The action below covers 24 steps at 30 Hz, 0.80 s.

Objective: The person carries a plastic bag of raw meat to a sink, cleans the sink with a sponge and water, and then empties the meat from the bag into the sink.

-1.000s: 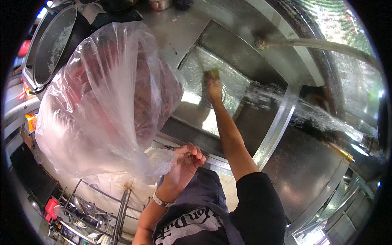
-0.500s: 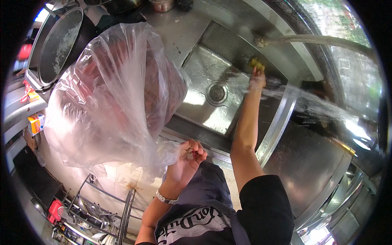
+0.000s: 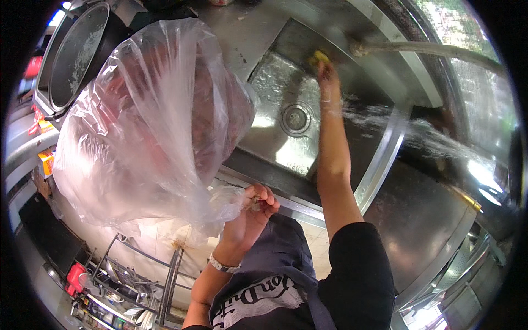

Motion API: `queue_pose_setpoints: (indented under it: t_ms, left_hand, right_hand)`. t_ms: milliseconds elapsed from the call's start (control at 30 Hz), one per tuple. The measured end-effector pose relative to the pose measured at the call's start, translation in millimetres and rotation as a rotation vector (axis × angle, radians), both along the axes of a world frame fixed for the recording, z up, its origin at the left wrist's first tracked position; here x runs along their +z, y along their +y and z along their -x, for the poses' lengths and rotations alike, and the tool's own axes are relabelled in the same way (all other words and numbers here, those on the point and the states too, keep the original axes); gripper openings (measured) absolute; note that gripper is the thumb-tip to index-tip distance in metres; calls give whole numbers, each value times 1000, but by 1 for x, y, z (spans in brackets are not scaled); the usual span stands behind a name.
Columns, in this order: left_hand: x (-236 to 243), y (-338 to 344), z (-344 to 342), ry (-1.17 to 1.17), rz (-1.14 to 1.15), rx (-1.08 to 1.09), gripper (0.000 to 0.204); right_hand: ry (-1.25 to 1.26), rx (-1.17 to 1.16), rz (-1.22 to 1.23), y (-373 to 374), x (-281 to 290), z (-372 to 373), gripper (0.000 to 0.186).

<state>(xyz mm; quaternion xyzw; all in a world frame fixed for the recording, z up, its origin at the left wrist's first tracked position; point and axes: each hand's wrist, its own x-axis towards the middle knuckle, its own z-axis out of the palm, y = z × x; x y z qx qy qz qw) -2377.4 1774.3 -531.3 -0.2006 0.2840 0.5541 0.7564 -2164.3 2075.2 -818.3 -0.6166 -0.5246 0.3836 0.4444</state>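
Note:
A large clear plastic bag (image 3: 148, 132) with reddish contents bulges at the left, beside the sink (image 3: 278, 69). Its gathered neck is held in the curled fingers of my left hand (image 3: 256, 206), near the sink's front edge. My right arm reaches across the basin. At the far side, my right hand (image 3: 329, 82) grips a yellow sponge (image 3: 318, 57) close to the basin wall; whether it touches the metal I cannot tell. A stream of water (image 3: 385, 118) comes in from the right and meets my right forearm. The round drain (image 3: 296, 119) lies left of that arm.
A thick pipe (image 3: 434, 49) juts out above the sink's right rim. Dark pans (image 3: 82, 55) lean at the far left. Below the bag stands a metal rack (image 3: 137, 275) with utensils and dishes. A steel surface (image 3: 418, 231) lies right of the sink.
My right hand has moved left and farther away with the sponge. My left hand keeps its hold on the bag's neck, almost unmoved.

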Motion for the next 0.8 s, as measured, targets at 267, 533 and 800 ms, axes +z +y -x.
queue_pose_setpoints:
  t_ms: [267,533,800]
  left_hand:
    - [-5,-6,1,-59,-59,1,23]
    - [-7,-5,5,8,13,87,23]
    - [0,12,0,16,45,-25,24]
  right_hand:
    - [-294,-172,-169,-39,-49,-74,23]
    - [-874,275,-298,-42,-81,36,19]
    - [-495,846,-133,-177,-16,58,27]
